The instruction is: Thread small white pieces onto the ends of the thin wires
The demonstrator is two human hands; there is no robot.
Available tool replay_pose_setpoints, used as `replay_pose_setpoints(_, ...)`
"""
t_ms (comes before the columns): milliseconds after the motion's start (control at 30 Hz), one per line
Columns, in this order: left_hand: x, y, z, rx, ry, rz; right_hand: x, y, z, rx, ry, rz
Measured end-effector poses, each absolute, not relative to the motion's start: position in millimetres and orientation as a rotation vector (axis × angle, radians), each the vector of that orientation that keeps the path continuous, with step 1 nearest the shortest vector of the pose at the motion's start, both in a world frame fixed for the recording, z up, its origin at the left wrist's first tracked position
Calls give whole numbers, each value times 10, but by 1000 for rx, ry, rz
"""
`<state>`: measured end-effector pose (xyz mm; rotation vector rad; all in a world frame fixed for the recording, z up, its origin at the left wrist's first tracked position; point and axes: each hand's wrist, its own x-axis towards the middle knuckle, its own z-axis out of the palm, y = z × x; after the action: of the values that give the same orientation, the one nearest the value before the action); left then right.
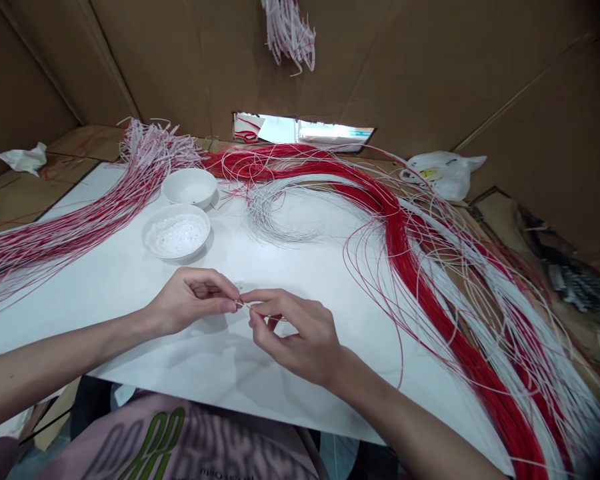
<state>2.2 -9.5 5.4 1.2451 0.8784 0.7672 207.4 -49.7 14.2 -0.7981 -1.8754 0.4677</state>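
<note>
My left hand (197, 300) is closed in a pinch on the tip of a thin white wire (240, 304), just above the white tabletop. Opposite it, my right hand (297, 330) pinches a thin wire end, with the fingertips of both hands almost touching. Whether both hold one wire or two pieces, I cannot tell. Beyond my left hand stands a white bowl (150, 248) filled with small white pieces (180, 232). Behind that bowl is a second white bowl (190, 187) with a few dark specks inside.
Long red wires (405, 260) and white wires (440, 287) sweep along the right side. At left lies a red-and-white bundle (95, 200) with white-sleeved ends. Cardboard walls (180, 60) surround the table (300, 260). A plastic bag (445, 175) sits at the back right.
</note>
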Motion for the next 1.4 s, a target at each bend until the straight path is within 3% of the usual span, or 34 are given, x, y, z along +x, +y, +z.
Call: replay_pose_setpoints(1400,99,-170,93,1313,784,920,2084,-463,67,-755,-1954,350)
